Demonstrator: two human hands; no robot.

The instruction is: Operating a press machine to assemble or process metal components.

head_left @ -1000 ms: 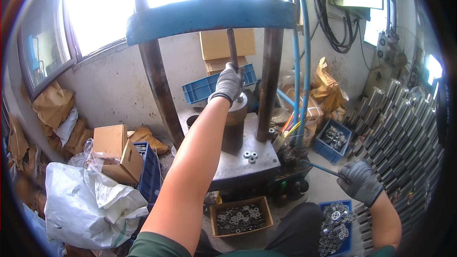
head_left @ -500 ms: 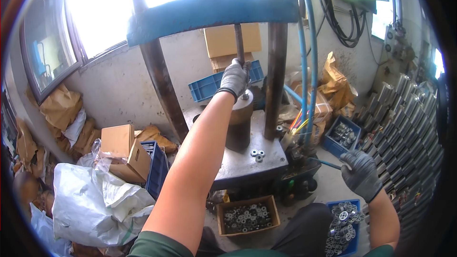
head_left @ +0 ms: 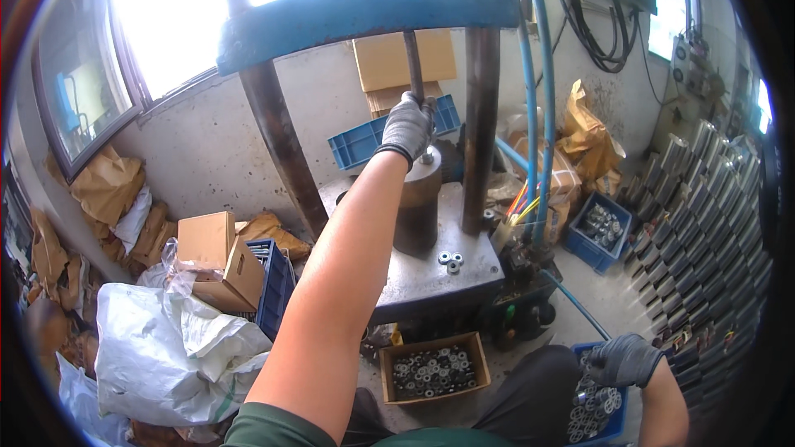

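My left hand, in a grey glove, is closed around the lower end of the dark vertical rod of a press, just above a thick steel cylinder. The fingers hide whatever sits between rod and cylinder. Low on the right, my right hand, also gloved, is closed at the end of a thin blue lever that slants down toward me. Three small metal rings lie on the press table in front of the cylinder.
Between my legs stands a cardboard box of small metal rings. A blue crate of metal parts is beneath my right hand. Stacked metal profiles line the right; a white sack and open carton are left.
My right hand has moved down and toward me, and the blue lever has swung down with it. My left hand stays at the rod. The view has shifted slightly.
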